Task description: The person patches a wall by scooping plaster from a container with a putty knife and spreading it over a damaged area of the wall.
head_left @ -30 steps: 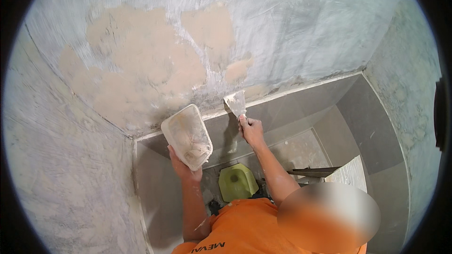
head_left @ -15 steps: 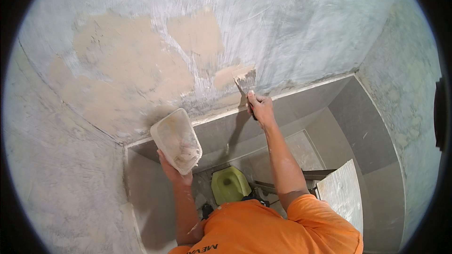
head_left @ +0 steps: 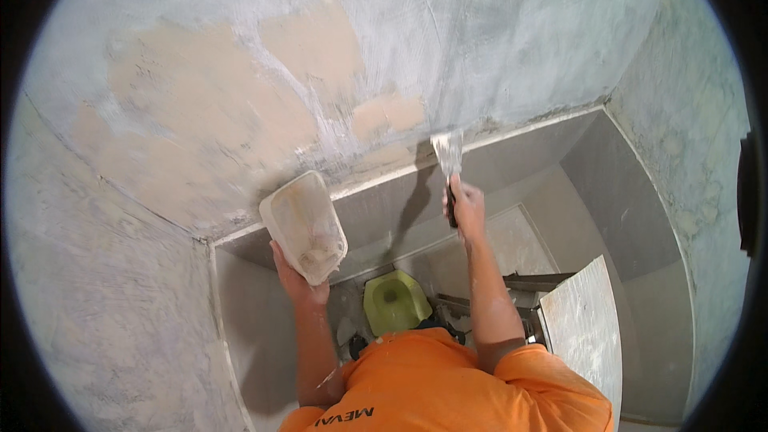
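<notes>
My left hand (head_left: 301,278) grips a whitish plastic tub (head_left: 302,224) from beneath, tilted toward me, with wet filler smeared at its near end. In my right hand (head_left: 466,206) is a putty knife (head_left: 449,154), its dark handle wrapped by my fingers and its broad metal blade pointing up at the wall. Pale filler coats part of the blade, which appears to be off the plaster, near the tile edge. Beige patches of filler (head_left: 312,44) cover the left and middle of the grey wall (head_left: 512,40); a small patch (head_left: 388,114) lies left of the blade.
Grey tiles (head_left: 528,144) line the lower wall, with a pale ledge along their top. Below me is a yellow-green squat toilet (head_left: 394,301). A whitish board (head_left: 582,324) stands at my right, by some dark bars (head_left: 538,281). Side walls rise left and right.
The putty knife has come down and right, away from the small filler patch, which now reaches further right. My left hand still supports the tub in nearly the same place. The view has shifted slightly.
</notes>
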{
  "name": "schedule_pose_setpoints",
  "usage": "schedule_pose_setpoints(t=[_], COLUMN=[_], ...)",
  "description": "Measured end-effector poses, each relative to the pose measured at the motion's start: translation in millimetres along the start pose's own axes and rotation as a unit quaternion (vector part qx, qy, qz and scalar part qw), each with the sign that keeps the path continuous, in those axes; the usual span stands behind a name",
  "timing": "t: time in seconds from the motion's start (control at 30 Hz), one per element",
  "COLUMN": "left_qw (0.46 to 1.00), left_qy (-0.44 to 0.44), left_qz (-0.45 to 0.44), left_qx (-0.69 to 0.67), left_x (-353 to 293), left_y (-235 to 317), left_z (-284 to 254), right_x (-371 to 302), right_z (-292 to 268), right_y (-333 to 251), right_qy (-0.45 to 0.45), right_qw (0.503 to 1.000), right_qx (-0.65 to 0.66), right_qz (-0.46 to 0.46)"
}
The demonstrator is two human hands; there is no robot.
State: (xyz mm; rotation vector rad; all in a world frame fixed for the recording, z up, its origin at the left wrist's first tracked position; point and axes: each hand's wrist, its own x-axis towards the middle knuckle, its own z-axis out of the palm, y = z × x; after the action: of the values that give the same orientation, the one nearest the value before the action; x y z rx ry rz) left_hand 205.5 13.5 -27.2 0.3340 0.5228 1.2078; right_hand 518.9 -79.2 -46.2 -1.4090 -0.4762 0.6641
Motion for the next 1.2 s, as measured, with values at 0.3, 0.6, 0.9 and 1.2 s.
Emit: schedule_pose_setpoints(t=[0.3, 0.6, 0.9, 1.2], left_qw=[0.999, 0.998, 0.999, 0.996], left_qy=[-0.013, -0.010, -0.005, -0.014], left_qz=[0.026, 0.055, 0.043, 0.085], left_qx=[-0.014, -0.001, 0.007, -0.038], left_x=[-1, -5, -13, -12], left_y=[0, 11, 11, 30], left_z=[-8, -23, -14, -42], right_x=[37, 14, 4, -3], right_z=[88, 18, 14, 79], right_y=[-56, 90, 27, -48], right_qy=[-0.088, -0.022, -0.024, -0.035], right_qw=[0.994, 0.989, 0.990, 0.990], right_qx=[0.061, -0.024, 0.110, -0.003], right_qz=[-0.016, 0.143, 0.088, -0.138])
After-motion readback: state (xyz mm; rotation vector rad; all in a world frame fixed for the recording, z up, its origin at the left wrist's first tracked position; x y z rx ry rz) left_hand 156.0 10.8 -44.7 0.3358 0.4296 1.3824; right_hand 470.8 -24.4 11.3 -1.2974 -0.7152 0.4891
